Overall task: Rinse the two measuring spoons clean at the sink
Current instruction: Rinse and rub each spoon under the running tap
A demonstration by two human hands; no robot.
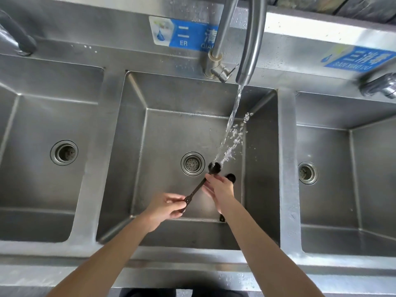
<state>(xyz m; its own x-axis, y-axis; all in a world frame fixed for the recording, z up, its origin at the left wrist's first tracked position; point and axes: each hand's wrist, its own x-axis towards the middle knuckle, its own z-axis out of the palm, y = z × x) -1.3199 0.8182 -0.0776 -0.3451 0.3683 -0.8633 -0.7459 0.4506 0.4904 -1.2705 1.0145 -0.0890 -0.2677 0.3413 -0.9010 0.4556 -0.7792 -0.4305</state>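
Left hand: the left hand (166,205) pinches the tail end of the first measuring spoon (200,185) between thumb and fingertips, over the near part of the middle basin.
Right hand: the right hand (218,189) is closed around the second measuring spoon (231,177), while its fingertips touch the first spoon's handle just below the bowl.
First measuring spoon: black, long-handled, slanting up and away from the left hand; its round bowl sits directly under the falling water, just right of the drain.
Second measuring spoon: also black; its bowl pokes out past the right hand's knuckles, and the end of its handle shows below the wrist near the basin's front wall. It lies beside the stream, not in it.
Water: the stream (232,118) runs from the tap and breaks into droplets around the first spoon's bowl.
Tap: the curved steel faucet (250,43) rises behind the middle basin, with its lever at the base.
Sink: a three-basin stainless steel sink (137,125); both hands work over the middle one.
Drain: the round strainer (192,163) lies in the basin floor, just left of the spoon bowl.
Signs: a blue label (184,33) is stuck on the backsplash behind the tap, and another (357,58) farther right.
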